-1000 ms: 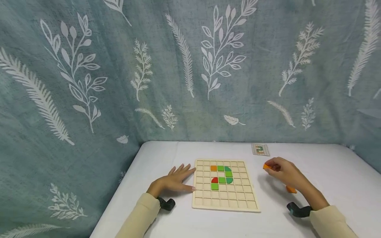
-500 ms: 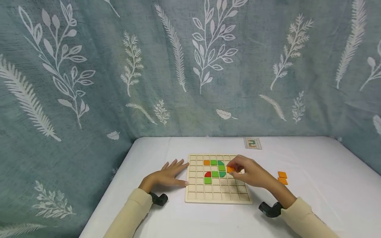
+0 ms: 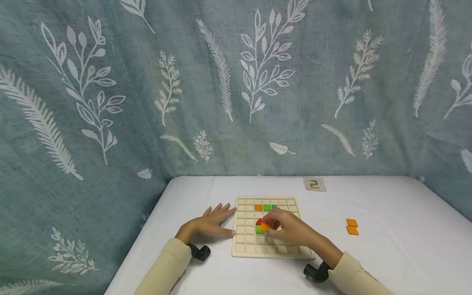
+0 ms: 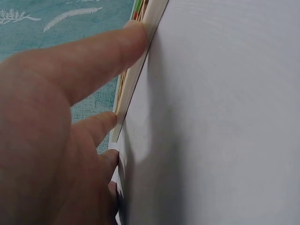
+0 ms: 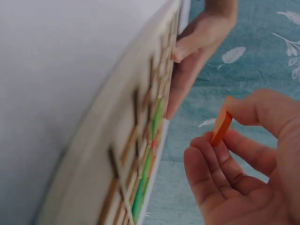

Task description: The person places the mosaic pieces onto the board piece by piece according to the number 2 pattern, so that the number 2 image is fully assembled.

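A pale wooden grid board [image 3: 245,248] lies on the white table. My left hand [image 3: 212,224] rests at its left edge with fingers spread, thumb and index finger touching the rim. Between thumb and fingers of my right hand [image 3: 291,227] is an orange square tile [image 5: 221,123], held above the board near a green square tile [image 3: 259,230] and a red quarter-round tile [image 3: 259,222]. Along an upper row sit an orange tile [image 3: 258,207], a green tile [image 3: 267,207] and part of a teal rounded tile [image 3: 274,207]. My right hand hides the other tiles from the head view.
Two loose orange tiles [image 3: 352,227] lie on the table [image 3: 383,254] to the right of the board. A small pattern card [image 3: 314,184] with a coloured figure on a grid is near the back edge. A leaf-patterned curtain [image 3: 236,90] hangs behind the table.
My right hand has carried the orange tile leftward from the table's right side to over the board's lower-left tiles. The left hand stays at the board's edge. The head view has shifted slightly.
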Tool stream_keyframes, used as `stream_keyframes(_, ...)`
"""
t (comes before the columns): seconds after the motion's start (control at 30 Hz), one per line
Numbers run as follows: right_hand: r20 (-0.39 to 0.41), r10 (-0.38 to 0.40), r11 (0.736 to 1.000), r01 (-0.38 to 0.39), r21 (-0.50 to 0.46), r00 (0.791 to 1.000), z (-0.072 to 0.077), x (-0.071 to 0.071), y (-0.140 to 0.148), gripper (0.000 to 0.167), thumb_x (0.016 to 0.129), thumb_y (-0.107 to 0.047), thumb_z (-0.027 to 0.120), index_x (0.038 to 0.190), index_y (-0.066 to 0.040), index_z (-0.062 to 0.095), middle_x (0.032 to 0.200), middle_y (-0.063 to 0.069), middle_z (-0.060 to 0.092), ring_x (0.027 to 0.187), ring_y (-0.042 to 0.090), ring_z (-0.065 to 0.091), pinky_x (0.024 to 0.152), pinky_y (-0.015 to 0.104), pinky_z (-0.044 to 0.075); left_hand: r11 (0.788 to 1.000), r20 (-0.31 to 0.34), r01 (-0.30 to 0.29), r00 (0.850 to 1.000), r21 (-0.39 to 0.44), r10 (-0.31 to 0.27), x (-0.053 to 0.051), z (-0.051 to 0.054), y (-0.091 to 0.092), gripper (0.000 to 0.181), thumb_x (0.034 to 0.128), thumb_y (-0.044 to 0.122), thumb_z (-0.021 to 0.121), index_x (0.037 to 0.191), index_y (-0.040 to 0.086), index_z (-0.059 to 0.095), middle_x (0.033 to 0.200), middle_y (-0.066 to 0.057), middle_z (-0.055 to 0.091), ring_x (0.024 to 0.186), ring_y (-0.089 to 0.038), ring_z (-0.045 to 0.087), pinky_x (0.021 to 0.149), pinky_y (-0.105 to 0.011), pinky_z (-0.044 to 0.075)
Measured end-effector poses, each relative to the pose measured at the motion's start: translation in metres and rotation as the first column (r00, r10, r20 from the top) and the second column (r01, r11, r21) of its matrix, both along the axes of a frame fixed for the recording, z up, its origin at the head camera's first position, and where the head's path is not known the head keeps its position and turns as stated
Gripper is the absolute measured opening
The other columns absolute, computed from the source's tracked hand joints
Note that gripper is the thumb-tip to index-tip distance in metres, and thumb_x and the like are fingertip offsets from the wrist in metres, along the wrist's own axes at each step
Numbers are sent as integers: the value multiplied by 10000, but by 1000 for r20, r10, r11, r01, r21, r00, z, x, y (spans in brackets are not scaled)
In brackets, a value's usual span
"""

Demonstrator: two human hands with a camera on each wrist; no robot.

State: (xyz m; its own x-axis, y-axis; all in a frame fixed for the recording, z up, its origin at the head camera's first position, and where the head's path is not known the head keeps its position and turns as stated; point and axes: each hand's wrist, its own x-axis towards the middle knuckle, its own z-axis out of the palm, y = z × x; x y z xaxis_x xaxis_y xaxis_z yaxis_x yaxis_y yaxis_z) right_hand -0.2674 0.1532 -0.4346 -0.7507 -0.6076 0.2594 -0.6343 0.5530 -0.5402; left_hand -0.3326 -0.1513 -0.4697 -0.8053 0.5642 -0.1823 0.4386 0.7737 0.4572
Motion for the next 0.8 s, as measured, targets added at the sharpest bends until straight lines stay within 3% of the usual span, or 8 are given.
stream_keyframes(0.33, 27, 43, 999, -42, -31, 999, -15, 6, -2, 160, 893, -57, 703, 1053, -60, 688, 913, -16, 620, 791, 77, 574, 691, 216, 548, 1000, 15, 2, 1000, 7, -2, 5, -8, 0, 917, 873, 647, 614, 1609, 274, 214, 1696, -57, 106, 1573, -321, 15, 1245, -584, -12)
stream_keyframes(0.6, 23, 2, 1000, -2, -13, 1000, -14, 7, -8, 145, 862, -92, 748, 976, -96, 659, 908, -23, 563, 760, 76, 528, 649, 181, 492, 1000, -23, -5, 1000, -2, 5, 0, 0, 2, 909, 869, 657, 605, 1606, 293, 218, 1697, -39, 111, 1576, -302, 20, 1248, -575, -13)
stream_keyframes(0.8, 22, -20, 1000, 19, 16, 1000, -17, 6, -11, 159, 865, -130, 767, 989, -86, 677, 890, -30, 565, 751, 43, 506, 647, 177, 484, 1000, -2, 0, 1000, -10, 0, 0, 0, 1, 920, 868, 662, 605, 1608, 279, 216, 1697, -49, 103, 1575, -309, 10, 1245, -581, -17)
